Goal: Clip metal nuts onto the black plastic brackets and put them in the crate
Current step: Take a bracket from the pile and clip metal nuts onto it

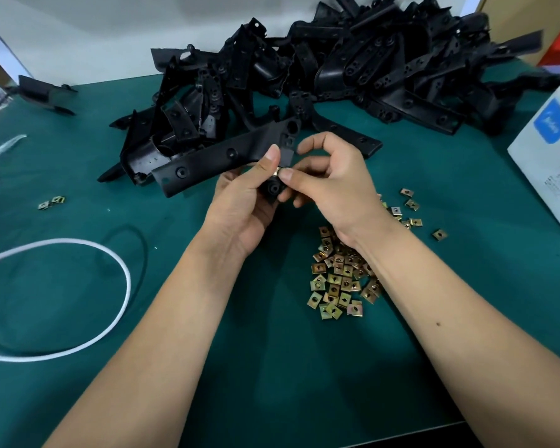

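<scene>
Two hands, one held bracket, one large heap of black brackets, one separate bracket, one pile of metal nuts too many to count, two stray nuts, one white box, one white cord.

Your table is covered in green. On it lie a big heap of brackets at the back, one lone bracket far left, a pile of nuts under your right forearm, two stray nuts at left, a white cord loop and a white box at right.
</scene>
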Tool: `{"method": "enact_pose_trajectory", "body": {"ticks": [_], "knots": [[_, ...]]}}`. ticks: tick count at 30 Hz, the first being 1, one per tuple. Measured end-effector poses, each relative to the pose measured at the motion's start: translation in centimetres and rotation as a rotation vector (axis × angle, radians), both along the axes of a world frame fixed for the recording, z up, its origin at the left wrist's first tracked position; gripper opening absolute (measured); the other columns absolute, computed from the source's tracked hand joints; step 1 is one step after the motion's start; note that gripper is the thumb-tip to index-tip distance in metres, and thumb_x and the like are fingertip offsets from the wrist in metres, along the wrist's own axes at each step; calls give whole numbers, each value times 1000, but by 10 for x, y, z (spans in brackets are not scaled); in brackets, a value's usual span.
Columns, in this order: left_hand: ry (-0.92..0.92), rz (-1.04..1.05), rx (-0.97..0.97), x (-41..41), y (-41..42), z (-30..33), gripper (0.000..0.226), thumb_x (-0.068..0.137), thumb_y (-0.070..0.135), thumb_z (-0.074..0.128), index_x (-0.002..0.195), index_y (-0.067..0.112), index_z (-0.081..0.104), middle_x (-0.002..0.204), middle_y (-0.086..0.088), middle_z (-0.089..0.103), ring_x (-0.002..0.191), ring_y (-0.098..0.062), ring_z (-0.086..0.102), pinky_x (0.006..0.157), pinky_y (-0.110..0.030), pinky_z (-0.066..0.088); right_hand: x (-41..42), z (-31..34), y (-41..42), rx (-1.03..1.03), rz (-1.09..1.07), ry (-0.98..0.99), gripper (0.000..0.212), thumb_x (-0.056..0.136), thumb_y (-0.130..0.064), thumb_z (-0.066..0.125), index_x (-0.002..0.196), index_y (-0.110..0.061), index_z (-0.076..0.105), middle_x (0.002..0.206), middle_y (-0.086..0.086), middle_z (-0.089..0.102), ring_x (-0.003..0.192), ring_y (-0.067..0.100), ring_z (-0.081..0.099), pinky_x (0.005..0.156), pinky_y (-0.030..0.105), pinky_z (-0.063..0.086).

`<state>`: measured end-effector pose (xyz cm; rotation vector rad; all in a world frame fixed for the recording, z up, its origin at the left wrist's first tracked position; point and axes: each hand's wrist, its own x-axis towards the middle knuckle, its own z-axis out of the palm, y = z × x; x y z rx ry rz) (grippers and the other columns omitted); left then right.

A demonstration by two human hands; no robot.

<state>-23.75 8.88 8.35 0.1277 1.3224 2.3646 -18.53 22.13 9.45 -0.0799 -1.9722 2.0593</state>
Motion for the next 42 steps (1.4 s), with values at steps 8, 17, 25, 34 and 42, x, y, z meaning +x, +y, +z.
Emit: {"method": "enact_pose_trajectory", "body": {"ticks": [8,17,25,34,42], "knots": [[-147,60,139,-1,-1,0,6,77,17,80,73,13,82,86,1,77,84,-13,74,74,-23,57,-4,-2,57,911,-466,-145,9,94,-30,70,98,-23,73,95,-3,73,97,22,67,88,38,53],[-196,5,231,0,-5,3,10,74,2,71,73,4,81,99,-11,78,106,-20,74,86,-24,57,-6,-9,57,1061,-341,-294,9,92,-27,77,94,-18,74,109,9,67,112,34,56,91,37,45],[-220,48,207,5,-4,11,24,90,17,71,69,12,82,92,-7,77,89,-17,75,68,-23,58,-1,0,32,412,-216,28,8,98,-14,68,95,-12,61,82,2,75,72,18,69,67,28,55],[-217,63,148,6,-8,13,28,95,22,70,70,17,82,90,-5,77,81,-12,74,70,-23,57,-1,-5,9,167,-86,146,23,92,-1,73,114,-8,76,90,7,77,73,14,71,66,24,56],[-198,62,84,6,-9,13,32,96,26,68,69,17,81,85,-5,76,75,-13,72,70,-24,57,0,-5,5,217,-119,162,8,93,-3,71,101,-7,71,81,4,77,65,18,73,58,23,55]]}}
